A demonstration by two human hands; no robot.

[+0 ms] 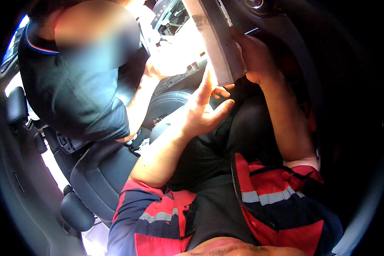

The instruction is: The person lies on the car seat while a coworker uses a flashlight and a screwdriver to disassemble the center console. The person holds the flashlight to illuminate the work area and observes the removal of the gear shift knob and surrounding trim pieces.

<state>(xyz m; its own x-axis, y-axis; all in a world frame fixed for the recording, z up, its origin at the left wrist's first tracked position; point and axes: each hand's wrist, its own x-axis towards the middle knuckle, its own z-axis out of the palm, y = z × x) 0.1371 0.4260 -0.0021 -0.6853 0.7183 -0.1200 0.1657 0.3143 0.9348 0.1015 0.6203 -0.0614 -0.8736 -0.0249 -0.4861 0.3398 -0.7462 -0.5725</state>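
Note:
A long, box-like piece (pixel 219 47), pale beige on one side and dark grey on the other, slants down from the top edge in front of me. My right hand (pixel 258 59) grips its right side, with the fingertips partly hidden behind it. Just below its lower end is my left hand (pixel 205 104), fingers and thumb apart. One raised finger meets the piece's lower left edge in the picture; whether it touches, I cannot tell. At the left, another person's hand (pixel 162 64) reaches toward a pale, glare-washed part with a ribbed frame (pixel 179 79).
I sit inside a car. The other person (pixel 72 94), in a dark shirt, leans in from the left. Black leather seats (pixel 100 179) lie at the left, with a headrest (pixel 77 211) behind. A round instrument dial (pixel 160 13) shows at the top; the right side is dark.

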